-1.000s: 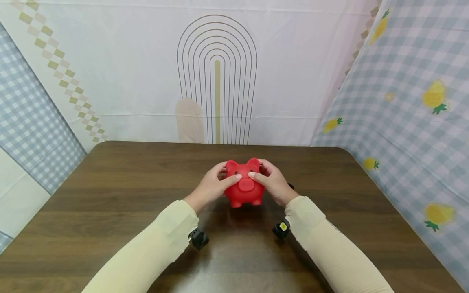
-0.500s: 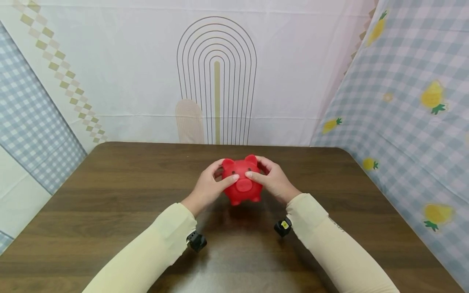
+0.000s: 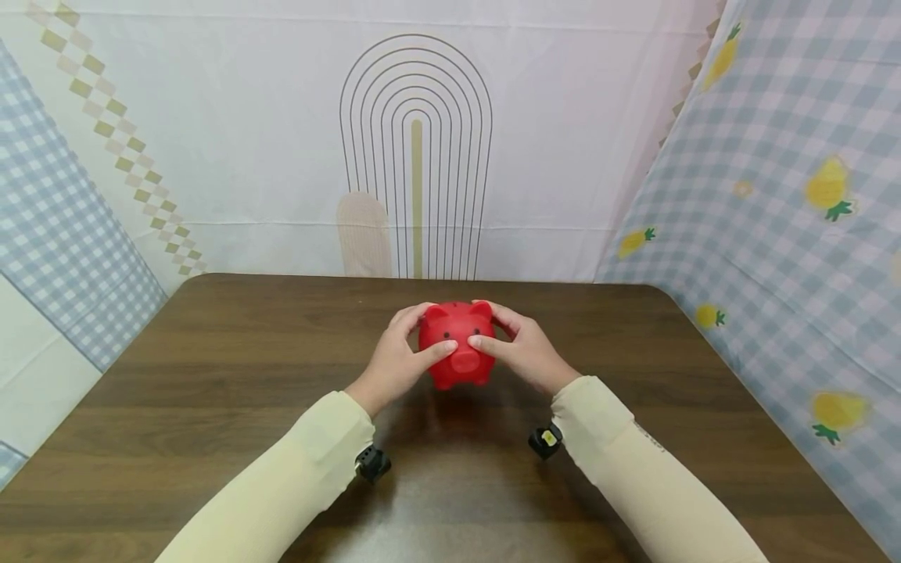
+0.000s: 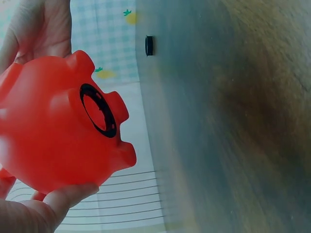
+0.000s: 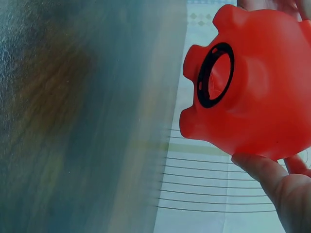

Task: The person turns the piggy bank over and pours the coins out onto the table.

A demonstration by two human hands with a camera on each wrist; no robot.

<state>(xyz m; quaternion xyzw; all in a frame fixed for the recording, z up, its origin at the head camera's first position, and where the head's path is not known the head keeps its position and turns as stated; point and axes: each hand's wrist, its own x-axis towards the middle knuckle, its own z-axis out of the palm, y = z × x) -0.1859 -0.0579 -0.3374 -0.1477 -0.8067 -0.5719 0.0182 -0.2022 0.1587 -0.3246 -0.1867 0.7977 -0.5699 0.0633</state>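
Observation:
A red piggy bank (image 3: pixel 459 322) is held between both hands with its snout toward the head camera. My left hand (image 3: pixel 396 361) grips its left side, thumb beside the snout and fingers behind the ear. On the other side, my right hand (image 3: pixel 533 356) holds it the same way. Both wrist views show its underside raised over the table, where a black ring (image 5: pixel 202 85) surrounds an open hole between the stubby legs. A small black round cap (image 4: pixel 149 45) rests on the tabletop in the left wrist view; the head view does not show it.
The dark wooden table (image 3: pixel 246 375) spreads around both arms. A white patterned cloth (image 3: pixel 267 141) hangs behind it, and a checked cloth with pineapples (image 3: pixel 774 258) hangs along the right. Black wrist cameras (image 3: pixel 373 463) sit under the cuffs.
Both hands have shifted the piggy bank slightly left. It has tipped so its snout sits lower and the slot on top shows. The black cap edge beside the right hand is now hidden.

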